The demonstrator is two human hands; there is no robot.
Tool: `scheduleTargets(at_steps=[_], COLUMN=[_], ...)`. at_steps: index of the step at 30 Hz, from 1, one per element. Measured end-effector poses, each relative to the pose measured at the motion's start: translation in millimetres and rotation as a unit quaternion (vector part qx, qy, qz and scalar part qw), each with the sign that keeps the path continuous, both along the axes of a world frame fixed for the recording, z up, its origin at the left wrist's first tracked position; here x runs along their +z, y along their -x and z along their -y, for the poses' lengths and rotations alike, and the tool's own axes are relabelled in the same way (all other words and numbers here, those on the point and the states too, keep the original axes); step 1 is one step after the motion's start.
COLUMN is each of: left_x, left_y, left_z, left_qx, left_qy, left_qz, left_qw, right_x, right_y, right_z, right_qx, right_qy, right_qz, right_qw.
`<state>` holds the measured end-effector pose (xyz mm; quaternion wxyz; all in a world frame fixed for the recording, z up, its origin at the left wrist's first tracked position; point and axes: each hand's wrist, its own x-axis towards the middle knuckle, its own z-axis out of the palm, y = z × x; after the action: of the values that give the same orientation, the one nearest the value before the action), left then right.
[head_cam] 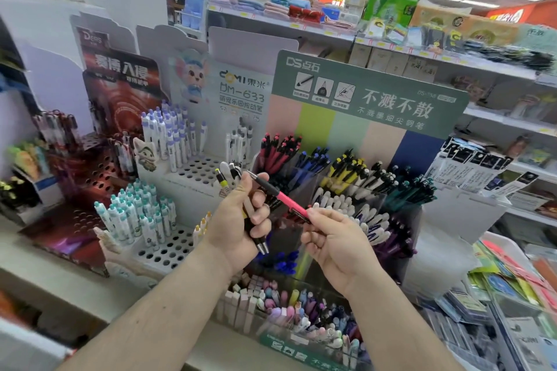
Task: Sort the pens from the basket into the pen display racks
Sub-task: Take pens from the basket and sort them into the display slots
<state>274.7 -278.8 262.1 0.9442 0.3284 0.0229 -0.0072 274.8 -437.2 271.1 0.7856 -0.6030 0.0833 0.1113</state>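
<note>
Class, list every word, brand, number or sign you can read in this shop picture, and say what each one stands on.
"DS 点石", "不溅不散": green header card above the acrylic pen rack.
"DOMI 東米", "DM-633": white cartoon-mouse display card.
"DGPS": dark red display card, top corner; its large characters are too blurred to read.
Too small or blurred: shelf price tags, packet printing, and the pink pen that the right hand pinches.

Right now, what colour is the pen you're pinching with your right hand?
Pink, with a black grip; the pen in the right hand shows in the head view.
</note>
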Motion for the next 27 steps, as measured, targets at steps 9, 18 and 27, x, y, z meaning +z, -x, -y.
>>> scheduleTargets(at_steps=[9,18,27], left_x=[0.5,-0.9,4.5], left_y=[-3.8,-14.6,-28.3], left_z=[-13.2,-25.4,-36.8], left_qx=[-0.054,-0.049,-0.044], left_qy=[0.125,-0.014,-0.062], left_qz=[-0.025,-0.067,-0.077], left_qw=[0.99,0.996,0.994], right_x=[7.6,56.8,83.2], right_y=[-14.1,-42.3,-107.1], right_z=[-10.6,-16.3,-34.0], right_qx=[-0.152,-0.244,-0.219], right_qy=[-0.04,0.111,0.369], right_qz=[0.053,0.296,0.473], right_qw=[0.986,0.917,0.769])
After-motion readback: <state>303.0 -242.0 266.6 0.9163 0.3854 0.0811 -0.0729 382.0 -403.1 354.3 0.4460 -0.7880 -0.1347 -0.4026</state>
